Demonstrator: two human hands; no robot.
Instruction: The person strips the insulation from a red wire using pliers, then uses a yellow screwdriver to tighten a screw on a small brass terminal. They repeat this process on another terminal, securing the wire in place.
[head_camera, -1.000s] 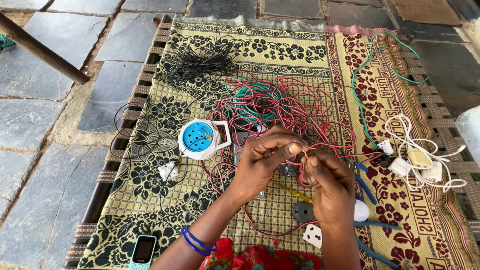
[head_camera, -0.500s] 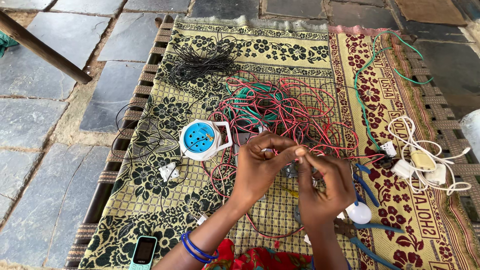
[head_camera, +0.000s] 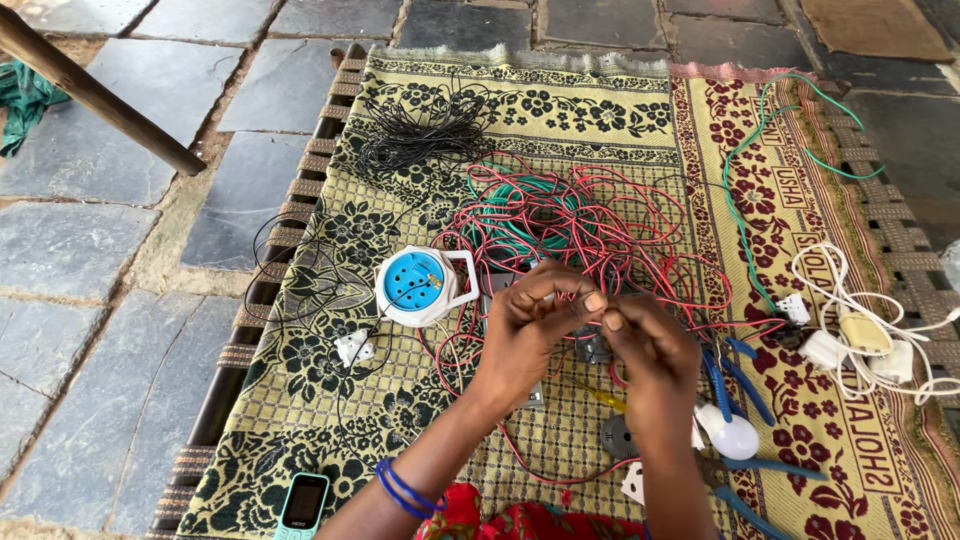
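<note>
- At about seven o'clock from my hands, down at the frame's bottom edge, my small mobile phone (head_camera: 301, 503) lies on the patterned mat (head_camera: 300, 440): an upright rectangle with a teal casing and a dark, unlit screen.
- At about three o'clock, along the mat's red and cream border (head_camera: 830, 400), woven lettering runs lengthwise in cream on red.
- I see no packages or signs.

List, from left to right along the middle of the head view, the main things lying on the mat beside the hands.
Blue-faced socket reel → left hand → right hand → blue-handled pliers → white cables and plugs.
</note>
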